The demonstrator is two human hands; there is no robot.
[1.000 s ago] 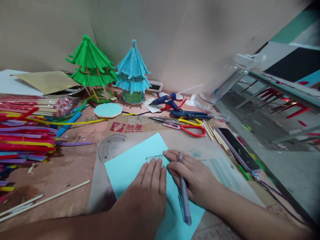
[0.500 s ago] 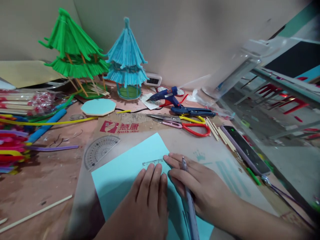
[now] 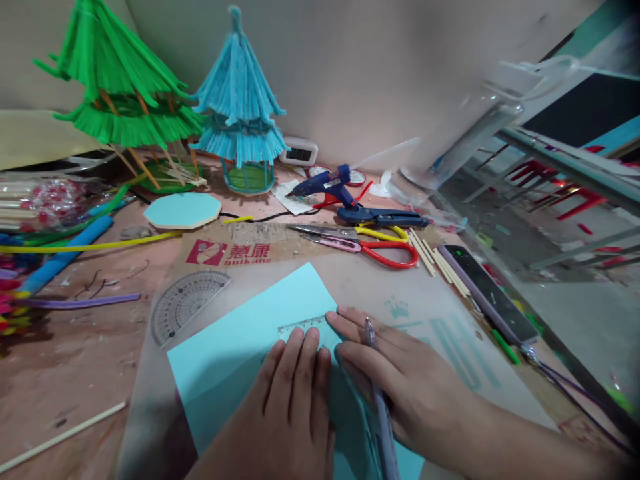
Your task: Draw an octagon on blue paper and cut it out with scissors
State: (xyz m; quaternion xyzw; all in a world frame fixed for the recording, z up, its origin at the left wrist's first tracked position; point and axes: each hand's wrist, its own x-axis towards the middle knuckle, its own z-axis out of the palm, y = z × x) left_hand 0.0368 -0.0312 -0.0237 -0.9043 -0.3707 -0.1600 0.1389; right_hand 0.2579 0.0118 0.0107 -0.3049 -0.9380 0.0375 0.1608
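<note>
On the cluttered pinkish-brown table [image 3: 75, 367], only the viewpoint has shifted — both hands keep their places, so the clear plastic ruler [image 3: 301, 324] seems steady. It lies on the sky-blue paper sheet [image 3: 230, 347], partly beneath the flat left hand [image 3: 293, 393], fingers together; the right hand [image 3: 400, 373] — translucent purplish pen [image 3: 385, 430] tucked between its fingers — reaches the ruler's right end.

Open lane, near left, over pink tabletop [image 3: 100, 357] between wooden stick [image 3: 63, 437] and protractor [image 3: 187, 305]; obstructions: green pagoda model [image 3: 125, 67] and blue pagoda model [image 3: 240, 93], far left; glue gun [image 3: 327, 183] and scissors [image 3: 350, 245], far centre; smartphone [image 3: 487, 293], right; left hand [image 3: 295, 397] and right hand [image 3: 405, 377], near centre.
</note>
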